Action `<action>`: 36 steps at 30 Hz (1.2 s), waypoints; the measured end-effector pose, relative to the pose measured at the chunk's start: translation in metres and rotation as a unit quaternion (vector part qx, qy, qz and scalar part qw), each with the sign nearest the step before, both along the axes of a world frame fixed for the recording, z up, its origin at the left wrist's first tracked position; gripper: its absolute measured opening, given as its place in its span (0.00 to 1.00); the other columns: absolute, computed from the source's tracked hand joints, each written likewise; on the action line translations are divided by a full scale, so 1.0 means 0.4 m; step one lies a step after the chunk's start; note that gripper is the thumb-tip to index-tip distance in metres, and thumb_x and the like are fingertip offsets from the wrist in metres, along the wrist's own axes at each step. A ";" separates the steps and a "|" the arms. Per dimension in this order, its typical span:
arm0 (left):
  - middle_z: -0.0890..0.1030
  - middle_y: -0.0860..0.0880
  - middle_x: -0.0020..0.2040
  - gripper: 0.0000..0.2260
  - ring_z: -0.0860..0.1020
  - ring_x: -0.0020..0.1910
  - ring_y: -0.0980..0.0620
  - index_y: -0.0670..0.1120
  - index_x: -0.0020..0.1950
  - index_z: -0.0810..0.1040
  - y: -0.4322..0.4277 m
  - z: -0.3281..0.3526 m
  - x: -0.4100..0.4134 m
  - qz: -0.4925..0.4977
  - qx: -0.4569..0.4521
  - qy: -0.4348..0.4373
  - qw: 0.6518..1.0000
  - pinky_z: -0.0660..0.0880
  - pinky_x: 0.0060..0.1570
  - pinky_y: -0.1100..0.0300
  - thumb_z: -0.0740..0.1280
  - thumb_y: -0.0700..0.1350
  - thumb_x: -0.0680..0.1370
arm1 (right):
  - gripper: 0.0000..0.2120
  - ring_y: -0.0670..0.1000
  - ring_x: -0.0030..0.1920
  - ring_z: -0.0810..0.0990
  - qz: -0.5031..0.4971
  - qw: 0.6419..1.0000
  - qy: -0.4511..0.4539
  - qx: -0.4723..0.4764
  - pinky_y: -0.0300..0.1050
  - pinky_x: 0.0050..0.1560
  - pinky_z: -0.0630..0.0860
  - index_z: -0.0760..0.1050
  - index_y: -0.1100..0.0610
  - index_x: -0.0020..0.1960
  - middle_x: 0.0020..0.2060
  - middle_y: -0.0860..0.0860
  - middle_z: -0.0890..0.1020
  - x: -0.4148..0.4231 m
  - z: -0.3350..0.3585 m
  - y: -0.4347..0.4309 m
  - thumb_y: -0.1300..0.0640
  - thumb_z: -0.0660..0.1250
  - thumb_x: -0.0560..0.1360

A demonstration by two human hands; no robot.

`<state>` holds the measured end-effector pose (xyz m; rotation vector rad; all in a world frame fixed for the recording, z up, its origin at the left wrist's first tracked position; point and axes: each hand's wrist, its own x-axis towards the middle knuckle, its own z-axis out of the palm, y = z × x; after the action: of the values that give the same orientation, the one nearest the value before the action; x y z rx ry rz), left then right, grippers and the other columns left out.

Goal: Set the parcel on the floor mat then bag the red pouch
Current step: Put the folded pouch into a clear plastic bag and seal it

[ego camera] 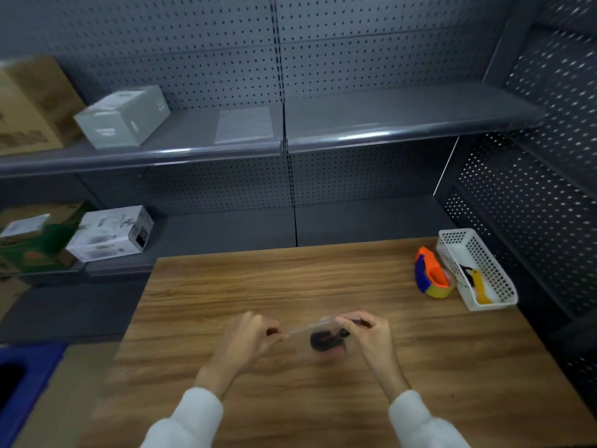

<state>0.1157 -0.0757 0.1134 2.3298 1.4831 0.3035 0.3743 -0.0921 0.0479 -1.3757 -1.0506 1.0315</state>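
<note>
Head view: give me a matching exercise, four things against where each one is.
1 clear bag
2 tape dispenser
3 white basket
4 grey box

A upper shelf
B far right corner of the table
C pinched between left hand and right hand
D tabletop, just left of the white basket

Pairs: 1-C, 2-D, 3-B, 4-A

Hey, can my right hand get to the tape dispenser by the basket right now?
Probably yes, once freed: the right hand pinches the clear bag along with the left hand, but only bare table lies between it and the tape dispenser.
</note>
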 end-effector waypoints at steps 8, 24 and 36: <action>0.85 0.62 0.40 0.04 0.82 0.42 0.64 0.54 0.45 0.87 -0.036 -0.005 -0.011 0.059 -0.014 -0.231 0.971 0.79 0.43 0.61 0.75 0.52 0.73 | 0.04 0.47 0.42 0.86 -0.037 0.999 -0.011 0.031 0.37 0.45 0.79 0.87 0.61 0.43 0.40 0.52 0.88 -0.016 0.031 -0.081 0.68 0.76 0.70; 0.85 0.61 0.40 0.01 0.83 0.43 0.60 0.55 0.43 0.86 -0.190 0.028 0.385 -0.111 -0.132 -0.348 0.921 0.79 0.45 0.55 0.74 0.48 0.74 | 0.04 0.49 0.45 0.84 -0.213 0.968 -0.128 0.013 0.38 0.46 0.80 0.86 0.58 0.46 0.42 0.52 0.85 0.292 0.153 -0.517 0.61 0.76 0.71; 0.85 0.57 0.42 0.03 0.84 0.44 0.54 0.61 0.45 0.83 -0.411 -0.050 0.755 -0.286 -0.333 -0.212 0.873 0.82 0.47 0.52 0.70 0.52 0.76 | 0.03 0.43 0.47 0.84 -0.349 0.925 -0.113 -0.096 0.35 0.47 0.78 0.86 0.51 0.45 0.44 0.47 0.85 0.516 0.103 -0.868 0.58 0.75 0.73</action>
<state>0.4175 -0.2401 0.0934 1.8448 0.5148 0.0975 0.5805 -0.4393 0.0892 -1.8733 -0.5344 0.4539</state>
